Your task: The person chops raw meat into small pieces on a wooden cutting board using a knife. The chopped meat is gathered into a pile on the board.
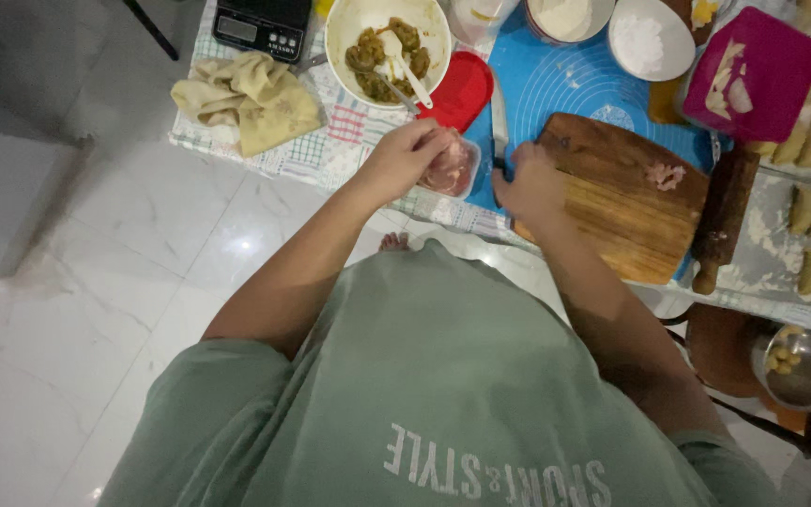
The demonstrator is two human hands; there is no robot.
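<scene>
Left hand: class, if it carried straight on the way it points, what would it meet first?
The left hand is already at the small container of raw meat; beyond that probably the red lid, though depth is unclear.

A single head-worn camera looks steeply down from above over the person's chest, close to the table edge (481, 221), with the table top tilted in frame.

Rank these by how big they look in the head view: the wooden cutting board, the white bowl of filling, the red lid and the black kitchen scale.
Largest to smallest:
1. wooden cutting board
2. white bowl of filling
3. black kitchen scale and red lid: too alike to rank, and the scale is cut off by the picture's edge.
</scene>
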